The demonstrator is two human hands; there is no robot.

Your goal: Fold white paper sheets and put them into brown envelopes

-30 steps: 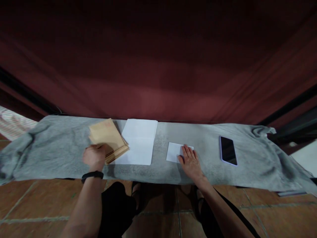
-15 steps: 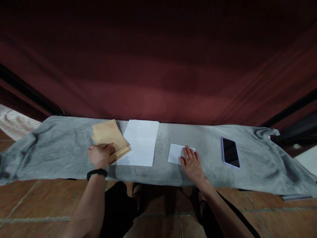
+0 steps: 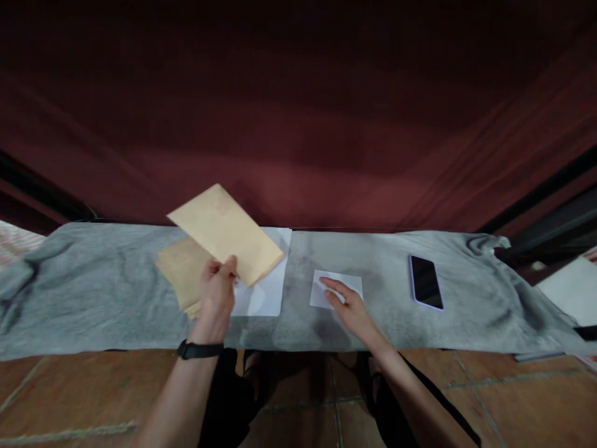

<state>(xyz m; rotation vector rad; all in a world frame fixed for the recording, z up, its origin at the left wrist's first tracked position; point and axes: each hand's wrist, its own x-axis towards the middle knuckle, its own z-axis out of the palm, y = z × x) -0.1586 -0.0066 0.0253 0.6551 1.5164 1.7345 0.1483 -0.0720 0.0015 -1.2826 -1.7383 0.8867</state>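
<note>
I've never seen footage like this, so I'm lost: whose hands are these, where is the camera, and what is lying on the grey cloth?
No machine: these are one person's bare hands, filmed by a camera on their head looking forward and down. The left hand holds a brown envelope above a stack of them. The right hand lies open, fingers on a white slip. Also on the cloth: a white sheet and a phone. A red curtain hangs behind.

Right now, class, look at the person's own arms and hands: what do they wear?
No sleeves or gloves show on either arm: the left hand and the right hand are uncovered. A slim black band circles the left wrist; the right wrist has none.
</note>
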